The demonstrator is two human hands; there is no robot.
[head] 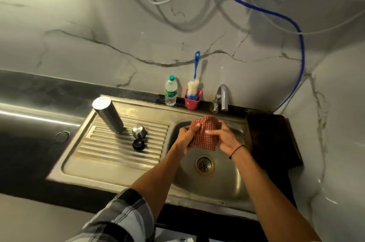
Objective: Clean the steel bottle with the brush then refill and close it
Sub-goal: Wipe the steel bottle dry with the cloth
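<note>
Left hand (187,135) and right hand (224,136) clasped together, arms extended.

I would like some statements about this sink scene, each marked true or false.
1. Both hands, left and right, hold the cloth. True.
2. The steel bottle lies in the basin. False: it stands upside down on the drainboard.
3. The brush stands in a red cup. True.
4. The cap is screwed on the bottle. False: it sits apart, on the drainboard.
5. Water runs from the tap. False: no stream shows.
</note>
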